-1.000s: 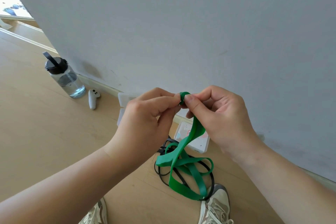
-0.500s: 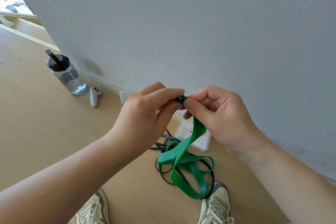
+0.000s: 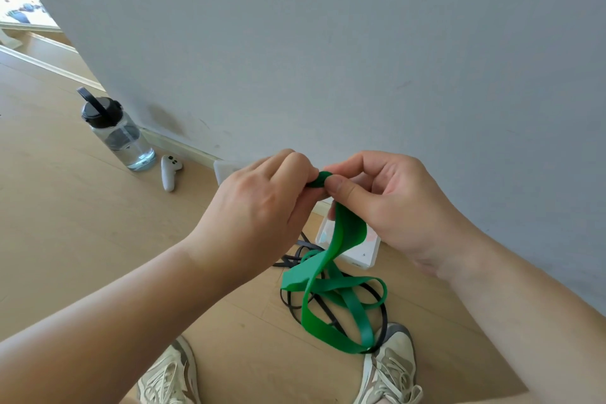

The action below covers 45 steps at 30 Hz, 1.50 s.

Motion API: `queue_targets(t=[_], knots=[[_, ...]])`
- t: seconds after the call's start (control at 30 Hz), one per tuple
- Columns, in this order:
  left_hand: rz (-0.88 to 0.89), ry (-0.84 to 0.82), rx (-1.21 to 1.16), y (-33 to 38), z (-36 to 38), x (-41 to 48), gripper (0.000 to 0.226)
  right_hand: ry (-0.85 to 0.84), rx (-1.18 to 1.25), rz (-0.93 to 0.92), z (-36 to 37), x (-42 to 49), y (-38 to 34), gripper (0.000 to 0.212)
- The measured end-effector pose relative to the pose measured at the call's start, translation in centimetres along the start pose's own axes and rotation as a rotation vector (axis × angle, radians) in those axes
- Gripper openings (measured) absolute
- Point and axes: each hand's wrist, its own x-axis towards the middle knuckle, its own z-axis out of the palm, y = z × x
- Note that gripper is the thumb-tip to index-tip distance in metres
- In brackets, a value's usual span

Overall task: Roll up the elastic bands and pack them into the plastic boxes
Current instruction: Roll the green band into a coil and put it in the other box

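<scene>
you | your left forearm [image 3: 114, 305] and right forearm [image 3: 524, 298]: bare to the frame edge | your left hand [image 3: 262, 207] and right hand [image 3: 393, 200]: bare, thumbnail cut short | your left shoe [image 3: 170, 374] and right shoe [image 3: 390, 367]: pale beige mesh trainers, grey panels at toe and side, off-white laces

Water bottle [image 3: 121, 134] just beside white controller [image 3: 170, 172] — both by the wall [image 3: 328, 43]

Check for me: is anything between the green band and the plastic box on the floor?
Nothing solid shows. The left hand and right hand pinch the rolled end of the green band above the plastic box. The black band lies tangled under its loose loops beside the box and may drag along.
</scene>
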Motion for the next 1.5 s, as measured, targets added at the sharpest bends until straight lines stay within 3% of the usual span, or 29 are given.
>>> queue_targets(t=[0.2, 0.43, 0.63, 0.77, 0.9, 1.13, 1.5], knots=[[-0.03, 0.037, 0.007, 0.0, 0.5, -0.1, 0.017, 0.068, 0.068, 0.027, 0.9, -0.2, 0.0, 0.004], [-0.162, -0.022, -0.287, 0.2, 1.0, -0.2, 0.006, 0.159, -0.05, -0.068, -0.3, 0.0, 0.4, 0.015], [-0.103, -0.063, -0.328, -0.1, 0.5, 0.4, 0.013, 0.114, -0.211, -0.147, -0.5, 0.0, 0.0, 0.02], [-0.03, -0.066, -0.218, -0.2, 0.1, 0.3, 0.012, 0.092, -0.235, -0.134, -0.2, 0.1, 0.2, 0.023], [-0.002, 0.009, -0.096, 0.1, 0.0, 0.4, 0.016, 0.108, -0.073, -0.085, 0.4, 0.1, 0.2, 0.01], [-0.05, 0.057, -0.015, -0.6, -0.4, 0.6, 0.021, 0.097, 0.347, 0.093, 1.8, -0.2, 0.6, 0.007], [-0.08, -0.01, -0.124, -0.4, 0.5, -0.1, 0.023, 0.215, 0.207, -0.016, 1.3, 0.1, 0.5, 0.015]])
